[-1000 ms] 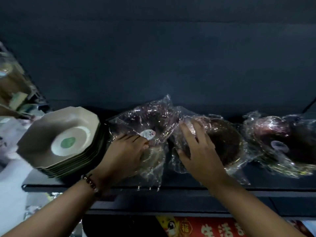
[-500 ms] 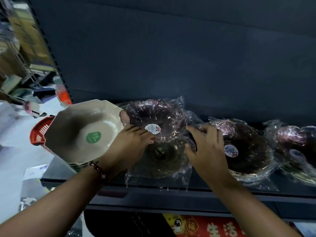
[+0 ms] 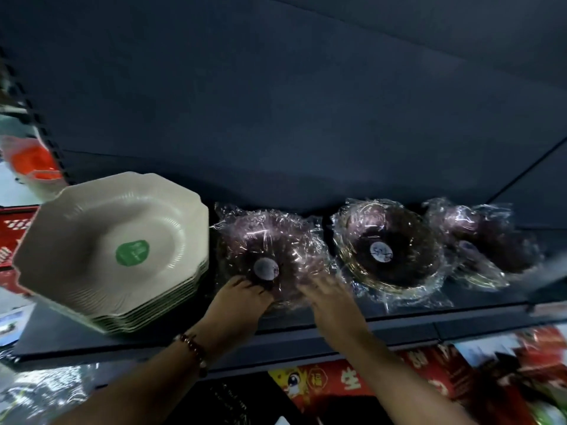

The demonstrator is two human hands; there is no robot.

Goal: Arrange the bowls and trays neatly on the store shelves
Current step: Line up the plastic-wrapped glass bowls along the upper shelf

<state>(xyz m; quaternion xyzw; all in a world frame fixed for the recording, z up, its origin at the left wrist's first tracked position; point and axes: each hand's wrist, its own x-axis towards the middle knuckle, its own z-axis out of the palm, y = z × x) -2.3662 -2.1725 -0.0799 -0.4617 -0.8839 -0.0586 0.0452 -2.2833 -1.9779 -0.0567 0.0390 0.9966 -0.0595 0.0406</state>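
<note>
Red crate (image 3: 12,231) at far left behind the shelf edge. Orange blurred item (image 3: 32,162) above it. Red printed packaging (image 3: 346,381) below, crinkled plastic wrap (image 3: 46,391) bottom left.

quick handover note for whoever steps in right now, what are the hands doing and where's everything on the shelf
Left hand: fingers on the near edge of the leftmost wrapped dark bowl, apparently gripping it.
Right hand: blurred, fingers spread on the same bowl's right side; grip unclear.
On the shelf: stack of beige octagonal plates at the left, then that bowl, a second wrapped bowl, and a third wrapped bundle at the right.
Done: the pieces stand roughly in a row.
Left: settle the held bowl, straighten the third bundle, which looks bunched.
</note>
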